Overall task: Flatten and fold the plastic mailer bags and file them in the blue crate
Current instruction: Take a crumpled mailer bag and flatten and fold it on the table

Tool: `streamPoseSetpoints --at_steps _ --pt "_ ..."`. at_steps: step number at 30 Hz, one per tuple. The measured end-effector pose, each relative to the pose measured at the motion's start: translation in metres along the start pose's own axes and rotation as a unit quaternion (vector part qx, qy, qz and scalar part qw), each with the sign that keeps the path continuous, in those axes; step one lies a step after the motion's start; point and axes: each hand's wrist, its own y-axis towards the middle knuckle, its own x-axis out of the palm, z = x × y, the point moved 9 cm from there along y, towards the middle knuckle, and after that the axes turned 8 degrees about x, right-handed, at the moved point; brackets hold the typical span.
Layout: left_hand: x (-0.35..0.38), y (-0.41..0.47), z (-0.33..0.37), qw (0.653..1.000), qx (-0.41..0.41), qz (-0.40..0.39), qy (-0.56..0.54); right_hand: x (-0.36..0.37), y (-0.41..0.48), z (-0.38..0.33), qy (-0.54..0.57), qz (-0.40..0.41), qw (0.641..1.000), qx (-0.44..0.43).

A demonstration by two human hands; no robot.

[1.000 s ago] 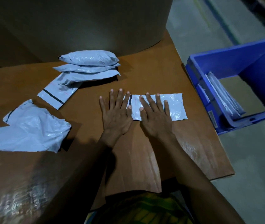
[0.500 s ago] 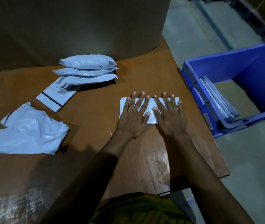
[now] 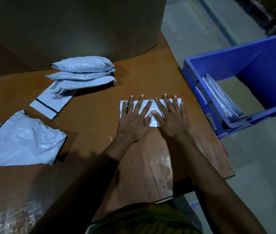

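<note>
Neither grip is closed. The left hand (image 3: pixel 133 120) and right hand (image 3: pixel 171 120) lie palm-down side by side, fingers straight and spread. They press the folded mailer (image 3: pixel 154 123) onto the counter (image 3: pixel 91 125) at centre frame, thumbs nearly meeting over it. The crate (image 3: pixel 260 65) stands off the counter's right edge, with filed bags (image 3: pixel 221 100) upright along its left wall.

The main risk, as I judge it, is spring-back. The film looks thin and slick, and any trapped air could puff the fold open once the palms lift. Slick film on glossy cardboard may also slide under pressure and skew the crease. The mailer lies near the counter's right edge, so a loose pinch during the carry could let it unfold or drop short of the crate.

The mailer is pale grey-white film, a narrow rectangle with a crinkled sheen. At upper left of centre sits a stack (image 3: pixel 83 70) of three puffy, pillow-shaped bags. A flat bag (image 3: pixel 49 105) with a dark strip lies against the stack's lower left, and a crumpled bag (image 3: pixel 22 142) sprawls at far left. The counter is brown cardboard with shiny patches towards the bottom of the frame. The crate is rigid blue plastic with a cut-out in one wall.
</note>
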Motion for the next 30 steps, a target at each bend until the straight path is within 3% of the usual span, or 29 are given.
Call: streamPoseSetpoints --at_steps 2,4,6,12,17,20,24,27,30 --pt "-0.010 -0.004 0.005 1.000 0.012 0.026 -0.009 -0.017 -0.011 -0.001 0.060 0.063 0.996 0.004" --pt "-0.025 -0.011 0.018 0.993 0.034 0.104 -0.036 -0.040 -0.032 -0.002 0.098 0.183 0.978 0.013" --pt "-0.035 -0.018 0.031 0.982 0.037 0.165 -0.086 -0.044 -0.051 0.000 0.108 0.233 0.966 0.035" --pt "-0.020 -0.016 0.046 0.990 0.031 0.117 -0.076 -0.038 -0.067 -0.002 0.069 0.249 0.965 0.031" --pt "-0.023 -0.016 0.047 0.992 0.035 0.104 -0.068 -0.043 -0.049 0.002 0.084 0.183 0.979 0.037" --pt "-0.024 -0.011 0.039 0.990 0.023 0.078 -0.116 -0.042 -0.024 0.001 0.095 0.147 0.984 0.028" --pt "-0.028 0.008 0.015 0.978 -0.013 0.059 -0.199 -0.039 -0.029 0.000 0.095 0.173 0.979 0.048" --pt "-0.026 0.017 0.016 0.986 -0.024 0.049 -0.156 -0.042 -0.037 0.001 0.104 0.188 0.975 0.058" --pt "-0.021 0.013 0.023 0.993 -0.020 0.052 -0.106 -0.043 -0.021 0.002 0.100 0.142 0.983 0.058"
